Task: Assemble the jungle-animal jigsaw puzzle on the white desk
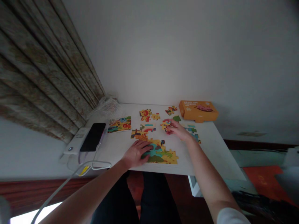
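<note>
Right in front of you, at the middle of the clock, sits the joined puzzle section, crocodile side up and near the table's front edge. Your left hand lies over its nine o'clock side, fingers loosely spread, gripping nothing. Up at twelve, your right hand has thumb and fingers closed about a small puzzle cluster; whether it's off the table, you can't tell from here. The step in hand looks like mid-assembly: one hand steadying, one handling a part. The next move seems to call for a light pinch, cluster level, tabs matched before pressing. Further out, the lion cluster lies at eleven, another cluster just past twelve, the picture card at ten, the orange box between one and two.
</note>
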### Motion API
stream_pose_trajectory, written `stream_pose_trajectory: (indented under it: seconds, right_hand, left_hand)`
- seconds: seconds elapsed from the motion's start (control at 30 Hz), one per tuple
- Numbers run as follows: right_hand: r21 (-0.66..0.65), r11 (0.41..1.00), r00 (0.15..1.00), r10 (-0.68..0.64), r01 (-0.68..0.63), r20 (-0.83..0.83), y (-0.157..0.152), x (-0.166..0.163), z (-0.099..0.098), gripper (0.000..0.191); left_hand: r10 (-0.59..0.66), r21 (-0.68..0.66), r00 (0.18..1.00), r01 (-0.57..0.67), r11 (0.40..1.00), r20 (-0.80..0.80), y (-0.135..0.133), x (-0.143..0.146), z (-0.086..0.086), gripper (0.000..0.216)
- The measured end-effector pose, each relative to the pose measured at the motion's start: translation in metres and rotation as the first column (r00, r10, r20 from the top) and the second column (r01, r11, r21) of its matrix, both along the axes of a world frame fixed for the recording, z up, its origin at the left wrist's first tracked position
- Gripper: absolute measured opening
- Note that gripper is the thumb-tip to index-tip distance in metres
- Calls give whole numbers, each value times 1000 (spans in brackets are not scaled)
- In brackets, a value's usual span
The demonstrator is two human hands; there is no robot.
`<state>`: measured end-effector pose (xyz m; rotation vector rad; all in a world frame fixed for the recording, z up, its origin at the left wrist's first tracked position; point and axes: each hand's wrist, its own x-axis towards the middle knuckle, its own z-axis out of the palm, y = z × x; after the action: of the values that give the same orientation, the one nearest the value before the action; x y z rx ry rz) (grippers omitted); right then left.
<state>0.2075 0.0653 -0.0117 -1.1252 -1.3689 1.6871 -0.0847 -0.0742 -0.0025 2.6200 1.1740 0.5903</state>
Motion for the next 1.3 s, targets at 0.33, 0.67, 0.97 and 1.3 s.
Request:
stream_pose_trajectory:
  seconds: [0.33, 0.67, 0.97, 1.3]
  right_hand:
    - [97, 990, 989, 94, -106, 116, -4, -3, -4, 38]
    - [218, 942, 911, 158, -255, 382, -10, -10, -4, 31]
    - [362, 896, 859, 42, -258, 510, -17, -17, 2, 26]
    - [382, 894, 872, 18, -233, 490, -15, -16, -5, 27]
  left_hand:
    - [120, 95, 992, -118, 988, -22, 2, 42, 9, 24]
    - [192, 55, 979, -188, 981, -66, -5, 69, -5, 32]
    - [187, 94, 976, -177, 980, -109, -6, 71, -4, 30]
    - [100, 141, 982, -77, 987, -163, -11, 72, -8, 21]
